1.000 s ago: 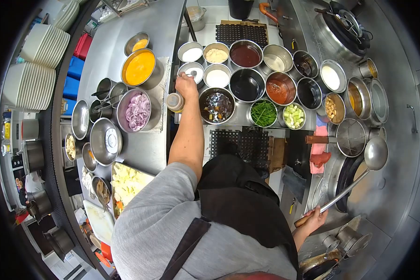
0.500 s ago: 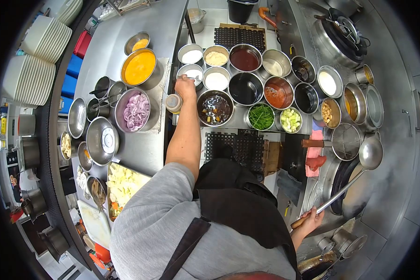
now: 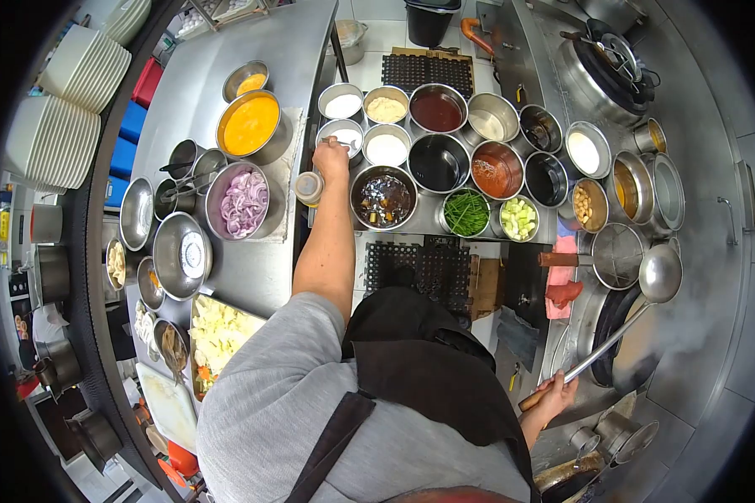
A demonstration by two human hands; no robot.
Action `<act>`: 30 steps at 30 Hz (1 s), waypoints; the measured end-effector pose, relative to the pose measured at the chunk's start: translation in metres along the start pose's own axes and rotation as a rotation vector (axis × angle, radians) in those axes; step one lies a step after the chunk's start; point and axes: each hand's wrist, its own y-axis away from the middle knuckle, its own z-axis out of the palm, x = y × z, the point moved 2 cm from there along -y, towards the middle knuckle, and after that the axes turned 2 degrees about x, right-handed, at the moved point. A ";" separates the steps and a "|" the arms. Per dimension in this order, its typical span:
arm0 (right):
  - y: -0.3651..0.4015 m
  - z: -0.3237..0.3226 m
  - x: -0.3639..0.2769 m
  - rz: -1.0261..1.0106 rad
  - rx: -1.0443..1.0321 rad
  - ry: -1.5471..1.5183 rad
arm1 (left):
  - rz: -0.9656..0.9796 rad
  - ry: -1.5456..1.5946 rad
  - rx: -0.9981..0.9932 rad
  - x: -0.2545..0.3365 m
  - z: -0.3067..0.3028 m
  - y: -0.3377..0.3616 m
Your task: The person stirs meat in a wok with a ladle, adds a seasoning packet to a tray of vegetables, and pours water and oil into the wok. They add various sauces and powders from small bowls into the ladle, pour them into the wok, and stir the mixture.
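My left hand [image 3: 331, 159] is closed on the handle of a small metal spoon [image 3: 349, 142]. The spoon reaches into a steel pot of white powder [image 3: 341, 129] at the left end of the row. Beside that wrist stands a shaker jar [image 3: 309, 188] with a light lid. On the other side, my right hand [image 3: 554, 397] grips the wooden handle of a long steel ladle [image 3: 606, 345]. Its bowl [image 3: 660, 273] is raised near the rim of a wok [image 3: 633, 331], above a wooden-handled strainer [image 3: 619, 256]. Steam drifts by the wok.
Steel pots of sauces, such as a dark one [image 3: 383, 198], stand packed ahead, with chopped greens [image 3: 466, 212]. On the left counter are sliced onions [image 3: 242, 201], orange liquid [image 3: 249, 123] and a cauliflower tray [image 3: 220, 334]. A pink cloth [image 3: 561, 293] lies right.
The view has shifted slightly. More steam shows beside the wok. Both hands keep nearly the same place, the left at the powder pot and the right on the ladle.
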 end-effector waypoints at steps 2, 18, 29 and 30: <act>-0.001 -0.001 0.003 -0.003 -0.014 -0.028 | -0.010 0.029 0.002 -0.006 0.002 -0.003; 0.002 0.017 -0.016 -0.011 -0.018 -0.038 | -0.317 0.497 0.131 0.000 -0.029 -0.007; -0.004 0.012 -0.009 0.009 -0.057 -0.040 | -0.382 0.823 0.109 -0.011 -0.034 -0.017; -0.005 0.010 -0.007 0.014 -0.069 -0.043 | -0.399 0.789 0.108 -0.007 -0.035 -0.018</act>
